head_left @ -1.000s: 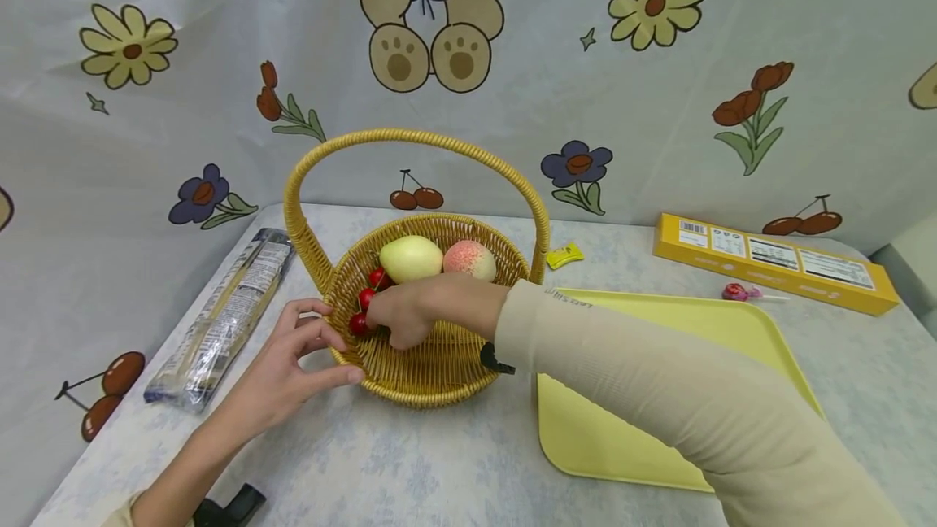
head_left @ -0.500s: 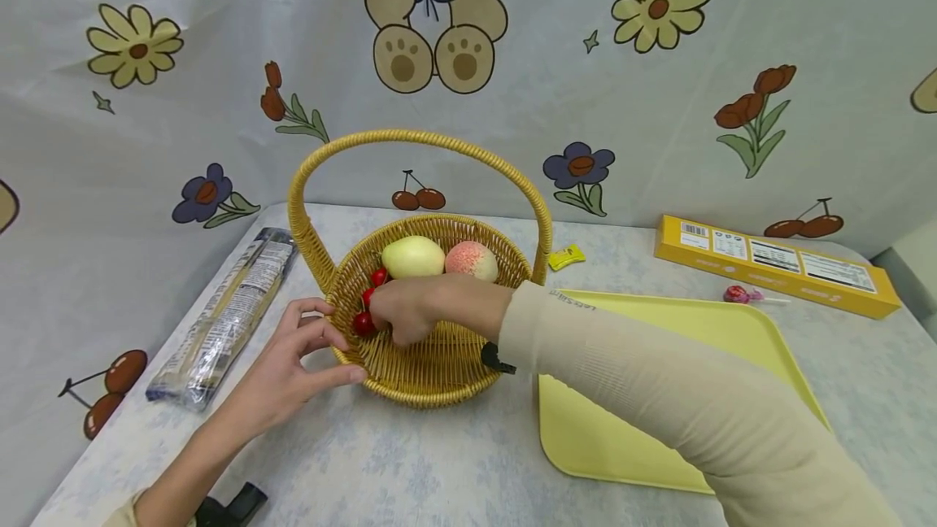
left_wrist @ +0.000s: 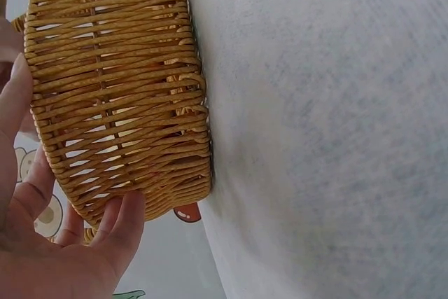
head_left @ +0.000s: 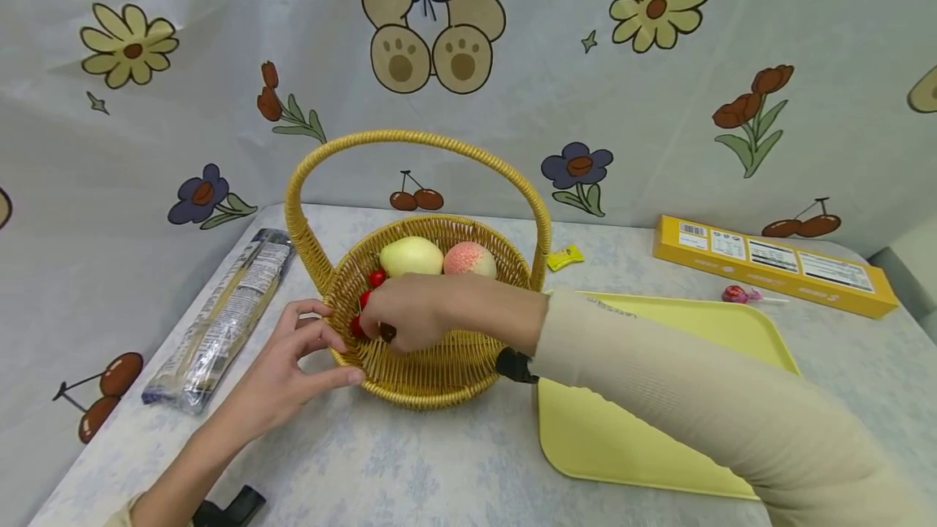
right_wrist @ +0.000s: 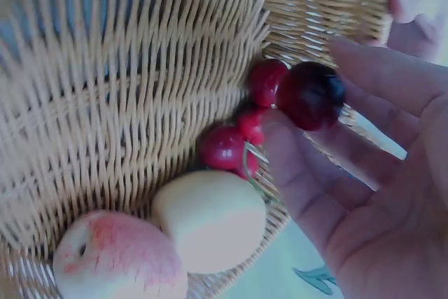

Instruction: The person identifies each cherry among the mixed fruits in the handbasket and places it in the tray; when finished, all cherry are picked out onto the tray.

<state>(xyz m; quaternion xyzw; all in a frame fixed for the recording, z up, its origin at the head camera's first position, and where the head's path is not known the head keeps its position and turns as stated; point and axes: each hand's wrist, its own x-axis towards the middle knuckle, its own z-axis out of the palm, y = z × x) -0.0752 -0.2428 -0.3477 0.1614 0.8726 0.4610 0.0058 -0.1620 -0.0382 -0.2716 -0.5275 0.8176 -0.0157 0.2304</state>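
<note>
The dark red fruit (right_wrist: 311, 96) is inside the basket (head_left: 424, 402), pinched between digits of the right hand (head_left: 410, 309), while the left hand (head_left: 296, 358) grips the basket's left rim with bent, spread fingers. The step in hand is judged to be handling this fruit; the next move likely calls for a firm pinch and a steadied basket. Cherries (right_wrist: 222, 147) crowd the fruit, the arched handle (head_left: 410, 137) limits access from above, and a tray (head_left: 622, 429) lies right of the basket on the bench (head_left: 410, 470).
</note>
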